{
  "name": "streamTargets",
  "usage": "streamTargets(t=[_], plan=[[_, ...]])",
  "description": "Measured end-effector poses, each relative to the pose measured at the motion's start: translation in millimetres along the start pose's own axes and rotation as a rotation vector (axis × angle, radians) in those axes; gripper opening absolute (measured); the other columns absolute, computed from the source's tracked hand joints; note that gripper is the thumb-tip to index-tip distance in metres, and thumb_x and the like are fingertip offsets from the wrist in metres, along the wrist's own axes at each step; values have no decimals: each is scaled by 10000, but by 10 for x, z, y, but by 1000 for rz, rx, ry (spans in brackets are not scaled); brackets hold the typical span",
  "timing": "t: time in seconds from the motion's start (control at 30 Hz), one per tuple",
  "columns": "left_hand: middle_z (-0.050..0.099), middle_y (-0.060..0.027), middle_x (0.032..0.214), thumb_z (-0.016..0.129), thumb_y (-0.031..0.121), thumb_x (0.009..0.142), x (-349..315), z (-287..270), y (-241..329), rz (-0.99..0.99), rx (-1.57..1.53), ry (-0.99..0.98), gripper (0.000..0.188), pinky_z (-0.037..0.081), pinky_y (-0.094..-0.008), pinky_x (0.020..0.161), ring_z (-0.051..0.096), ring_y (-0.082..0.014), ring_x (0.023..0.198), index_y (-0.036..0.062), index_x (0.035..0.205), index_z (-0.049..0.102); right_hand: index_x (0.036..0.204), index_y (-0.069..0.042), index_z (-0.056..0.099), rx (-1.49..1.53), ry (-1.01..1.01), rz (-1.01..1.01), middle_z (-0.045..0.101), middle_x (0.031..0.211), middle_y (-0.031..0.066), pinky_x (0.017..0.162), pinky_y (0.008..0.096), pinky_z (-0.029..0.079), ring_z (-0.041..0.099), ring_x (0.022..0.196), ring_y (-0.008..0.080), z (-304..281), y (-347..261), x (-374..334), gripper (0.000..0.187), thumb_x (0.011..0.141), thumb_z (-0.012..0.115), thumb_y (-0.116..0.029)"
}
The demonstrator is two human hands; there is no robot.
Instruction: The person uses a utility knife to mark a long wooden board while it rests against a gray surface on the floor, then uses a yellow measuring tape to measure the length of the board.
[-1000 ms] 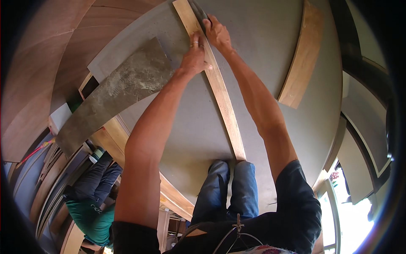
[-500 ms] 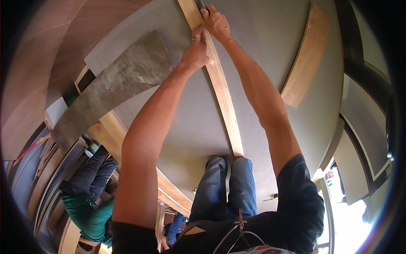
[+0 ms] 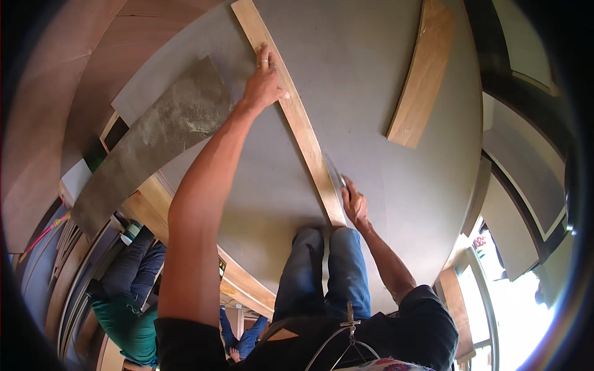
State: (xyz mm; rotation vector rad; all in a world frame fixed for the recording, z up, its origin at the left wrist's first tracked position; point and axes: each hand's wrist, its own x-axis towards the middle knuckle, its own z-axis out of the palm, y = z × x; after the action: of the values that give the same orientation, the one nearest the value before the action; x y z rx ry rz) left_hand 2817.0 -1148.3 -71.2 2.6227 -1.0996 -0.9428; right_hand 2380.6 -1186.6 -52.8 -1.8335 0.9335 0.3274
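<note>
Partly hidden by the right fingers [image 3: 351,190], a slim tool [image 3: 340,177] looks blurred.

I am seeing matt wood grain along my narrow batten [image 3: 304,136]; the broad panel [image 3: 408,198] is showing a smooth, faintly satiny face. The dark board [image 3: 161,123] is looking scuffed and chalky, my jeans [image 3: 346,266] are showing matt denim, and my thin-bladed tool [image 3: 343,181] is glinting like metal.

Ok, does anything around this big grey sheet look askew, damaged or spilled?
The long dark grey board on the left stands out: it lies at a slant, jutting past the edge of the big grey sheet, and its face is blotched with pale marks. I can't tell whether they're scratches or residue. I see no spill.
</note>
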Motion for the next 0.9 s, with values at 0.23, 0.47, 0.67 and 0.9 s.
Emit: streamTargets(t=[0.23,0.47,0.67,0.9], plan=[[-71,-221,1626,885,252,699,-25,-189,87,-74,-49,-103,1215,454,-350,1113,89,-322,1524,-162,1496,67,1048,-44,558,34,496,-106,640,771,216,619,477,479,625,699,424,-577,-1318,2545,261,920,672,-241],[-107,-191,1625,867,255,724,22,-147,183,-46,19,-95,1144,431,-360,1130,193,-306,1503,-174,1487,131,1024,-26,563,-85,704,-368,640,911,213,760,479,488,610,864,418,-712,-1614,3565,300,838,706,-213],[-125,-191,1629,856,272,736,-5,-113,95,-44,20,-80,1129,381,-360,1163,85,-322,1525,-185,1480,140,987,-28,561,319,285,-222,630,848,149,744,418,487,607,794,285,-1008,-1894,3594,317,875,713,-282],[-112,-194,1628,873,254,714,-7,-91,83,-42,-10,-79,1209,368,-354,1174,86,-318,1526,-169,1495,54,976,-39,556,139,315,-378,640,807,147,718,438,482,625,746,315,-1083,-2157,3329,284,898,685,-280]])
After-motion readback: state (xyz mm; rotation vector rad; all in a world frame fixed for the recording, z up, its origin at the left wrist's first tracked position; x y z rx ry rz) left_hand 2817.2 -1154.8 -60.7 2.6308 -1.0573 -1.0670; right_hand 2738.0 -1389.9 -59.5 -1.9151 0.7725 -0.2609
